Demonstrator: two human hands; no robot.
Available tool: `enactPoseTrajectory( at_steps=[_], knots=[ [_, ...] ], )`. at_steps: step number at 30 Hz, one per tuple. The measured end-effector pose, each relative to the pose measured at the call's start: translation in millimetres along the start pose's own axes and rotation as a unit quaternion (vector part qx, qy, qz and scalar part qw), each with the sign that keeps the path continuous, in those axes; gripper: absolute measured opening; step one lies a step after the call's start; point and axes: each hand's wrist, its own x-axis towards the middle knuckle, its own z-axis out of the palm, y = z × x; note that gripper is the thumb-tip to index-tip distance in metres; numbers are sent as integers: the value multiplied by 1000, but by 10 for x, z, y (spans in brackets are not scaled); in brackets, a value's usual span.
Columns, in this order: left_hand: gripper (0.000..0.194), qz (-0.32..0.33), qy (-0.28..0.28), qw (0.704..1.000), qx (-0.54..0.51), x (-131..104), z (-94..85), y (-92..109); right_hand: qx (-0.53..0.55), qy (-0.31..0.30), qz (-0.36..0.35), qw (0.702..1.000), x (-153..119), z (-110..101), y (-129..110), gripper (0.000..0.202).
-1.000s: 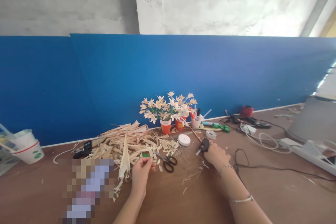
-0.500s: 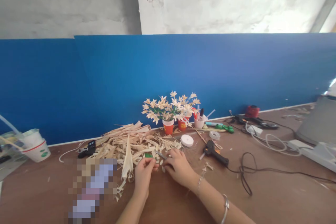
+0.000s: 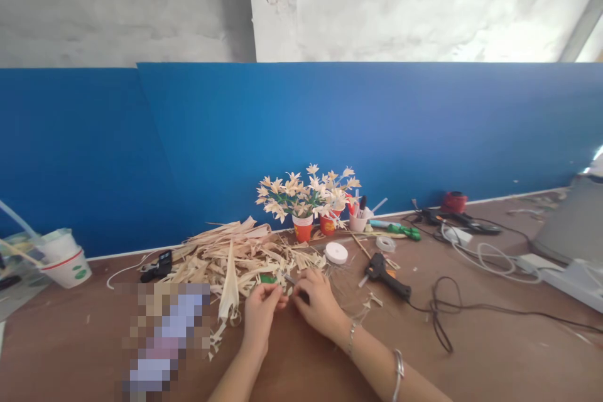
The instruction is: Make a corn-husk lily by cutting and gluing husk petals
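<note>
Low in the middle, my left hand point(image 3: 259, 314) is closed, thumb and fingers pinched together; whatever lies between them is too small to make out. Small pale pieces point(image 3: 289, 291) show by its fingertips. My right hand point(image 3: 323, 304) is curled round a thin silver-tipped tool point(image 3: 288, 277), whose handle is mostly hidden by the fingers. Just beyond both hands spreads a heap of dry, pale husk strips point(image 3: 230, 245). A small green item point(image 3: 267, 279) lies at the heap's near edge, behind my left hand.
Pale husk flowers point(image 3: 292, 191) stand in red paper cups point(image 3: 302, 230) by the blue partition point(image 3: 211, 138). A white round spool point(image 3: 336, 253), a clear tape roll point(image 3: 385, 244) and a black glue gun point(image 3: 386, 275) with its cord lie right. A white cup point(image 3: 68, 269) stands left.
Both hands stay close together over the same spot, with only slight shifts of the fingers. The right forearm has moved a little to the left. The view has shifted slightly.
</note>
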Motion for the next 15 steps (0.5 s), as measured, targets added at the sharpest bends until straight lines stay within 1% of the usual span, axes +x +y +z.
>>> enactPoseTrajectory(
  at_steps=[3, 6, 10, 15],
  knots=[
    [25, -25, -13, 1000, -10, -16, 23, 13, 55, 70, 14, 996, 22, -68, -25, 10],
    [26, -46, -26, 999, -9, -32, 54, 14, 85, 111, 17, 990, 22, -97, -38, 8],
    [29, -64, -40, 997, -8, -47, 79, 6, 95, 108, 15, 989, 5, -87, -48, 8],
    [30, -68, -66, 995, -6, -62, 82, 3, 96, 95, -7, 991, 4, -75, -48, 9]
  ],
)
